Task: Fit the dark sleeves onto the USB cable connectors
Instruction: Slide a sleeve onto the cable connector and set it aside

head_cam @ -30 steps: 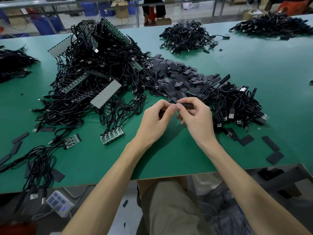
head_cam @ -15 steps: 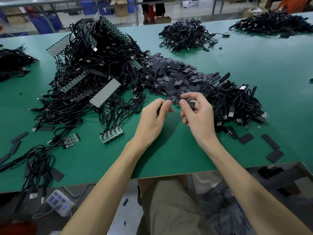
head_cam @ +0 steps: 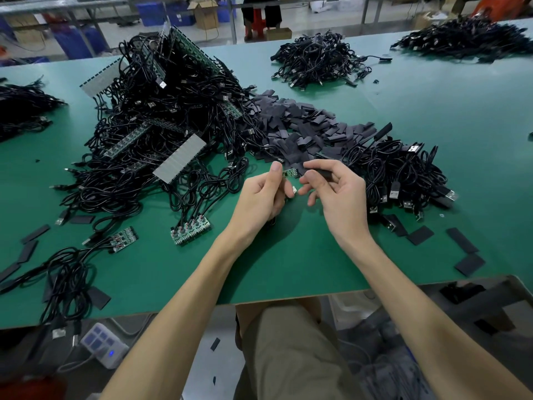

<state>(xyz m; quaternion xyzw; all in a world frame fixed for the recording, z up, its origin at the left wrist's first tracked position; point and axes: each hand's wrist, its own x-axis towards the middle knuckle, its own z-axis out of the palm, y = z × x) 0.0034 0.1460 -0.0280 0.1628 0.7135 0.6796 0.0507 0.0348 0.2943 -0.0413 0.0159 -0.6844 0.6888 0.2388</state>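
Over the near edge of the green table (head_cam: 288, 275), my left grip (head_cam: 259, 197) is clamped on a small green board (head_cam: 289, 172), thumb and forefinger pinching it so its end points toward my right. I think its cable runs down under my palm, though that part is hidden. Just beside it, not touching, my right grip (head_cam: 337, 197) pinches one dark sleeve (head_cam: 324, 174). I judge this the lining-up step: next, the sleeve's open mouth must meet the board's end squarely, then slide over it. Beyond my hands lies the heap of spare sleeves (head_cam: 302, 125), a cable pile (head_cam: 403, 174) to its right, and a bigger cable tangle (head_cam: 173, 111) farther left.
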